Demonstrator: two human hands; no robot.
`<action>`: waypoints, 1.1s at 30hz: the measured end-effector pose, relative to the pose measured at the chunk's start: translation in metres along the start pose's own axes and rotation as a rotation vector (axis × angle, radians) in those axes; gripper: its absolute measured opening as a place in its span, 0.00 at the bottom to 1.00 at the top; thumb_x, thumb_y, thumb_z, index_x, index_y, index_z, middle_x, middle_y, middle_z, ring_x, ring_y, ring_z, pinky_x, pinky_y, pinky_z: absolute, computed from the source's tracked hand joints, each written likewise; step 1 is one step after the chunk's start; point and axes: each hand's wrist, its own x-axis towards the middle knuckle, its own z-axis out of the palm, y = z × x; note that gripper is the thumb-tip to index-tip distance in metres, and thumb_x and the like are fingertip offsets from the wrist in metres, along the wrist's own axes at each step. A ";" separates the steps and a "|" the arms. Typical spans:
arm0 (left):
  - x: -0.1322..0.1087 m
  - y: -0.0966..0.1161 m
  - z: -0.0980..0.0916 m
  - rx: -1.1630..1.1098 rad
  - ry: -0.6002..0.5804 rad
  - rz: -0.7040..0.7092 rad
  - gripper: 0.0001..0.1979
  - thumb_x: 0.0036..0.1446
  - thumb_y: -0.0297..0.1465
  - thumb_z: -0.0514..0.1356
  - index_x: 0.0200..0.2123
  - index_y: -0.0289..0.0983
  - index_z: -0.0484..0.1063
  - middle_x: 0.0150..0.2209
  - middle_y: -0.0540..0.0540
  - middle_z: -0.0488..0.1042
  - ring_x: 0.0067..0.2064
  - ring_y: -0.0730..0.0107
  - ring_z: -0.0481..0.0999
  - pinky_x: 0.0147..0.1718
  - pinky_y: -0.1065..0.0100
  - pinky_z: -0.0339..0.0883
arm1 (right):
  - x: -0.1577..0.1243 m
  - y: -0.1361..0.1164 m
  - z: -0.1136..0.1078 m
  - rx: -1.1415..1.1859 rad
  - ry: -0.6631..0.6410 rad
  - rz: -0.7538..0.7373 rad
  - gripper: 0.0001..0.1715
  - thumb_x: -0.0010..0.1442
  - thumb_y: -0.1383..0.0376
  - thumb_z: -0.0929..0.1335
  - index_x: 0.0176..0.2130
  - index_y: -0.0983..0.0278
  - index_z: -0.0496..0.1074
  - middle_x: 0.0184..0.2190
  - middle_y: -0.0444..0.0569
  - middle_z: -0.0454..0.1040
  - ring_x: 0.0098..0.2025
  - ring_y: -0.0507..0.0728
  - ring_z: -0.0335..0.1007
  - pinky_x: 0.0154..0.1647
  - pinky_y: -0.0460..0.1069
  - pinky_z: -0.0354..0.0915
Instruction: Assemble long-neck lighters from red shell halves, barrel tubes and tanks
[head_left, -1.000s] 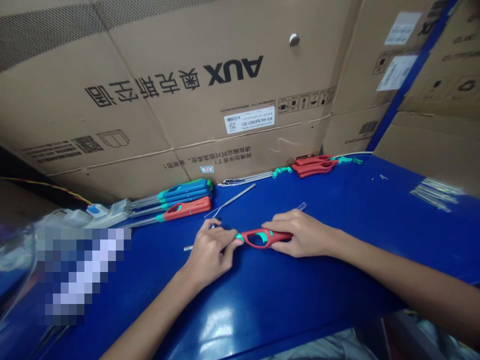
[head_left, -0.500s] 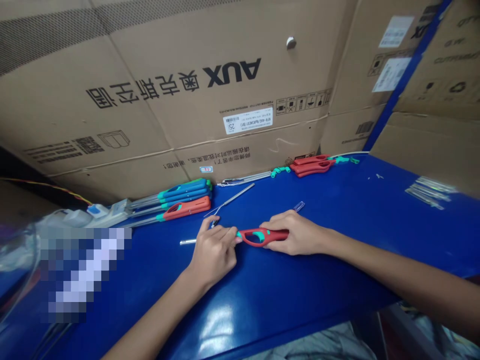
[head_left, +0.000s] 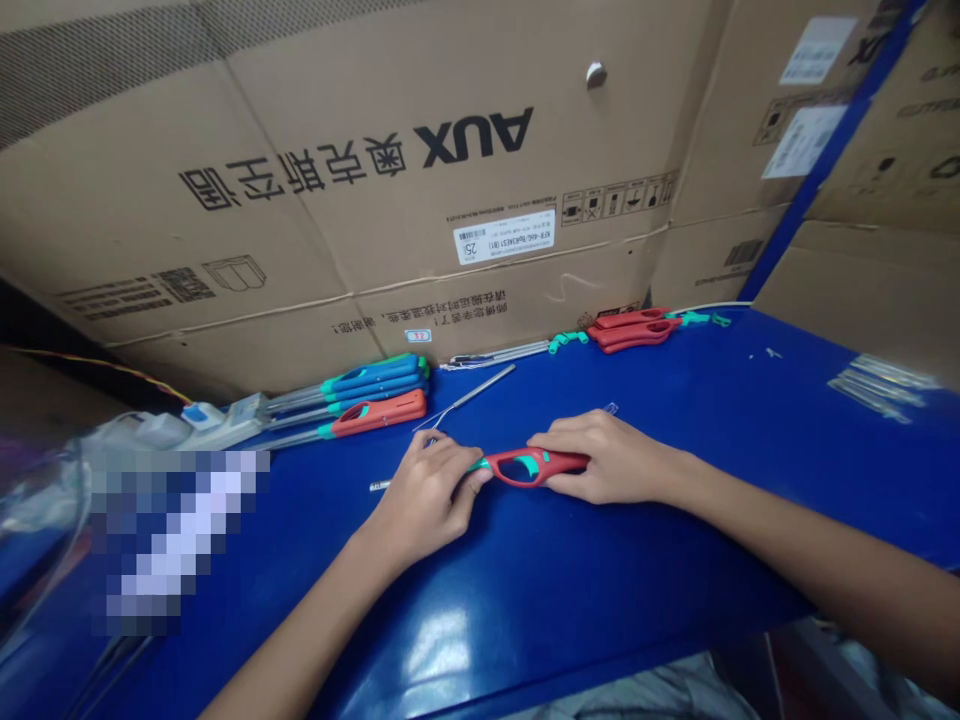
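Observation:
A red utility lighter [head_left: 559,463] with a green trigger is held level between my two hands, just above the blue table. My right hand [head_left: 604,458] is closed round its handle end. At the green collar, my left hand [head_left: 427,495] pinches the front end with thumb and fingers. A metal tube [head_left: 380,486] sticks out to the left behind that hand; its join with the lighter is hidden. Beyond the left hand lies a thin metal rod [head_left: 480,388] with a wire. A clear plastic piece [head_left: 612,408] shows behind my right fingers.
Blue and red lighters [head_left: 379,411] with metal tubes lie at the left. Red handles [head_left: 634,330], green caps [head_left: 568,341] and thin tubes [head_left: 510,353] rest along the cardboard wall [head_left: 315,240]. Clear strips [head_left: 877,388] lie right; a power strip [head_left: 240,420] sits left.
My left index finger, raised before, has come down toward the green collar. Both hands keep hold of the lighter. The whole view has shifted slightly.

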 end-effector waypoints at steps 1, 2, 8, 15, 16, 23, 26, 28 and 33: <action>0.000 0.001 -0.002 0.023 0.004 0.021 0.08 0.65 0.32 0.54 0.40 0.35 0.71 0.35 0.44 0.78 0.34 0.65 0.74 0.46 0.54 0.63 | 0.001 -0.001 -0.002 0.014 -0.011 0.009 0.12 0.60 0.64 0.68 0.44 0.64 0.75 0.32 0.48 0.76 0.32 0.55 0.71 0.34 0.47 0.62; 0.001 0.001 -0.004 0.054 0.010 0.046 0.09 0.65 0.33 0.55 0.43 0.34 0.71 0.38 0.42 0.79 0.36 0.62 0.75 0.47 0.52 0.62 | 0.001 -0.002 -0.004 0.026 -0.023 0.018 0.12 0.60 0.64 0.68 0.44 0.64 0.75 0.32 0.47 0.76 0.32 0.55 0.71 0.35 0.47 0.62; 0.001 0.001 -0.003 0.167 0.102 0.132 0.08 0.65 0.31 0.56 0.43 0.34 0.70 0.36 0.44 0.80 0.33 0.65 0.75 0.48 0.50 0.61 | 0.002 -0.004 -0.003 0.065 -0.053 0.042 0.12 0.60 0.62 0.69 0.44 0.63 0.75 0.37 0.49 0.78 0.36 0.56 0.73 0.38 0.48 0.64; 0.000 -0.006 -0.001 0.167 0.181 0.111 0.03 0.63 0.28 0.58 0.39 0.35 0.71 0.34 0.46 0.79 0.32 0.67 0.75 0.45 0.56 0.64 | 0.006 -0.004 -0.008 -0.002 -0.067 0.164 0.19 0.54 0.57 0.72 0.45 0.62 0.76 0.37 0.48 0.79 0.37 0.58 0.75 0.38 0.49 0.64; 0.000 -0.008 -0.001 0.170 0.187 0.100 0.03 0.62 0.27 0.58 0.39 0.35 0.71 0.34 0.46 0.79 0.32 0.66 0.75 0.44 0.57 0.64 | 0.006 -0.003 -0.009 -0.009 -0.078 0.181 0.17 0.54 0.58 0.72 0.43 0.62 0.77 0.37 0.48 0.79 0.37 0.58 0.75 0.37 0.49 0.63; -0.001 -0.015 -0.001 0.178 0.168 0.075 0.03 0.62 0.28 0.58 0.39 0.36 0.71 0.33 0.46 0.79 0.34 0.64 0.75 0.40 0.59 0.65 | 0.005 0.005 -0.014 -0.001 -0.110 0.265 0.14 0.54 0.57 0.72 0.38 0.62 0.77 0.36 0.48 0.79 0.37 0.58 0.74 0.36 0.50 0.63; -0.002 -0.018 -0.002 0.202 0.148 0.084 0.04 0.63 0.29 0.57 0.39 0.35 0.71 0.33 0.45 0.79 0.34 0.63 0.75 0.39 0.60 0.66 | 0.005 0.008 -0.015 -0.003 -0.122 0.271 0.16 0.53 0.58 0.73 0.41 0.62 0.76 0.40 0.49 0.79 0.40 0.60 0.74 0.38 0.51 0.64; -0.002 -0.020 -0.005 0.239 0.119 0.090 0.06 0.64 0.30 0.56 0.38 0.35 0.72 0.34 0.44 0.79 0.35 0.62 0.75 0.37 0.60 0.66 | 0.005 0.011 -0.016 -0.002 -0.121 0.256 0.18 0.53 0.60 0.73 0.44 0.62 0.75 0.41 0.49 0.79 0.41 0.60 0.74 0.40 0.51 0.64; -0.002 -0.022 -0.013 0.349 0.059 0.082 0.11 0.67 0.31 0.51 0.37 0.34 0.72 0.32 0.42 0.79 0.33 0.60 0.76 0.34 0.60 0.66 | 0.003 0.018 -0.014 0.012 -0.048 0.204 0.17 0.57 0.67 0.69 0.48 0.62 0.72 0.43 0.50 0.77 0.42 0.58 0.73 0.42 0.51 0.64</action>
